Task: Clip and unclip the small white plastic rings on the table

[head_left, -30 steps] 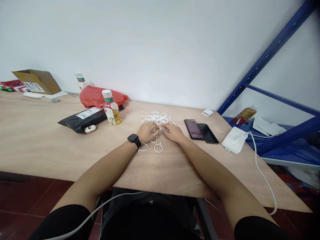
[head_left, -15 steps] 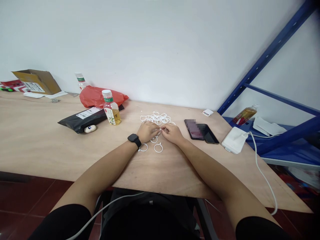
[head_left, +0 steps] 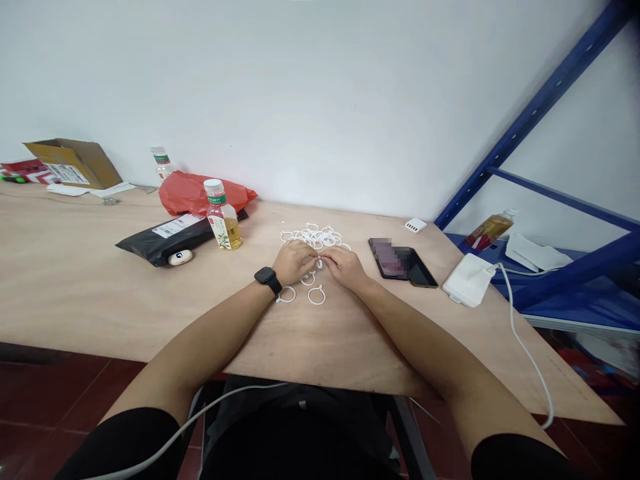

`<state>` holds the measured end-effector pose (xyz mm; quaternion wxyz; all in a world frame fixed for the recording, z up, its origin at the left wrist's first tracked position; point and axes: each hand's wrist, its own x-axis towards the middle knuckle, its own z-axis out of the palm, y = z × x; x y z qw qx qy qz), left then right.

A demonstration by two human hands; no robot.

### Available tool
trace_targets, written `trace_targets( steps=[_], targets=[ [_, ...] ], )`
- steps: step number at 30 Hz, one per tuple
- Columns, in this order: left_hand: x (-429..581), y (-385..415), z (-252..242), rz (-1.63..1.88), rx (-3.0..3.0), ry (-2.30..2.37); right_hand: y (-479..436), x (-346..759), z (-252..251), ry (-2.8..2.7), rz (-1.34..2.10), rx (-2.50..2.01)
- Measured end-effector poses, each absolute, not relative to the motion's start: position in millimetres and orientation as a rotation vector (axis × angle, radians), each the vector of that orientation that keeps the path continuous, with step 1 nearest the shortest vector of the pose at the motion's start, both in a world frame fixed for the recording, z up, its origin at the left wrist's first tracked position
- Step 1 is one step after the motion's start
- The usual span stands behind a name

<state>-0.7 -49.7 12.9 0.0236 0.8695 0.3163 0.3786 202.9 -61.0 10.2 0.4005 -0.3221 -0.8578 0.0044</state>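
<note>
My left hand [head_left: 296, 261] and my right hand [head_left: 345, 265] meet at the fingertips over the wooden table. Both are closed in a pinch on a small white plastic ring [head_left: 320, 265], of which only a part shows between and below the fingers. Just beyond them lies a pile of white plastic rings [head_left: 320, 235] with small tabs. Nearer to me, one loose ring [head_left: 317, 295] rests on the wood, with another loose ring [head_left: 287, 295] beside my left wrist. A third is partly covered by my left fingers.
Left of my hands stand a tea bottle [head_left: 225, 223], a black parcel bag [head_left: 165, 237], an earbud case [head_left: 180, 257] and a red plastic bag [head_left: 185, 193]. To the right lie two phones [head_left: 403, 265], a white power bank [head_left: 469, 280] with a cable and a small charger [head_left: 415, 225].
My fingertips have shifted slightly, and more of the white ring shows hanging below them. The pile and the loose rings stay where they were.
</note>
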Motion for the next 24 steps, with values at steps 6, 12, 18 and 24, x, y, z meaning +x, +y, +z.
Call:
trace_targets(
  steps=[6, 12, 18, 24],
  targets=[
    [0.0, -53.4, 15.5, 1.147, 2.661, 1.057, -61.9, 199.4, 10.2, -2.188, 0.060, -0.828],
    [-2.2, -57.5, 22.2, 1.076, 2.609, 1.090, -46.1, 217.1, 6.4, -1.967, 0.048, -1.104],
    [-3.0, -52.7, 16.4, 1.015, 2.584, 1.068, -25.7, 249.2, 1.0, -1.966, 0.017, -1.540],
    [2.7, -53.8, 12.6, 0.805, 2.669, 0.797, -24.0, 246.4, -2.5, -2.131, 0.000, -1.602]
  ],
)
